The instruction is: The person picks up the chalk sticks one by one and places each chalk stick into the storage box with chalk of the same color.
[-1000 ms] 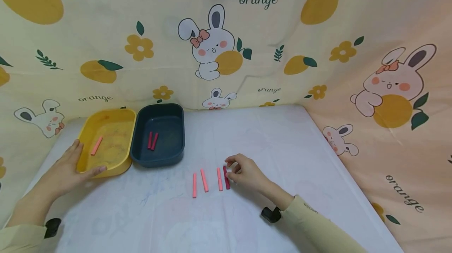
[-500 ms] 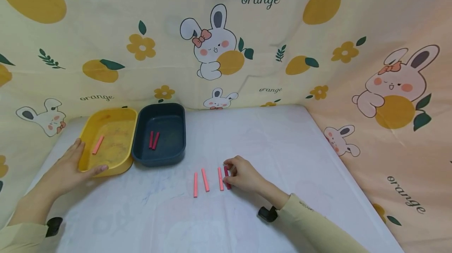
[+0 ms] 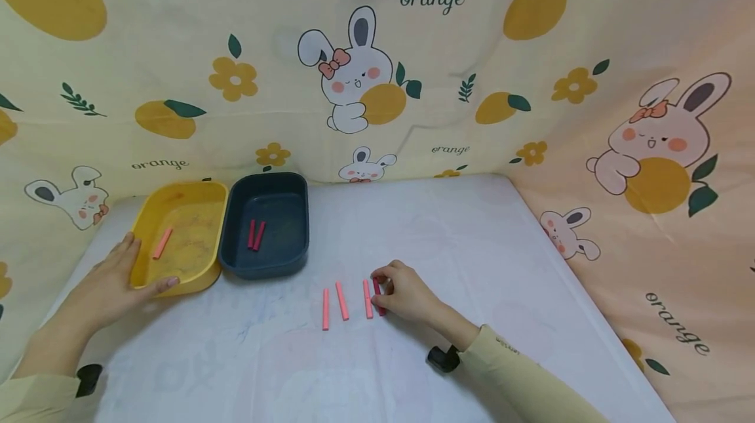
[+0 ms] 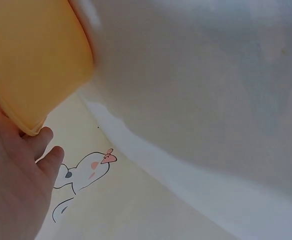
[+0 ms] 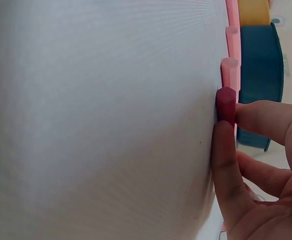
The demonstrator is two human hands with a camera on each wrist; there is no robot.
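My right hand pinches a dark red, chalk-like stick lying on the table, thumb and fingers on opposite sides. Just left of it lies a pink stick, with two more, a pink stick and another pink stick, further left. My left hand rests against a yellow tray, its fingers along the outer side and its thumb at the front rim. One pink stick lies inside that tray. In the adjoining dark blue tray are two dark red sticks.
A white cover spreads over the table. Behind and to the right hangs a printed cloth with rabbits and oranges. The two trays stand side by side at the back left.
My right thumb and fingers have closed from a loose pose beside the dark red stick into a pinch on it. My left hand stays on the yellow tray.
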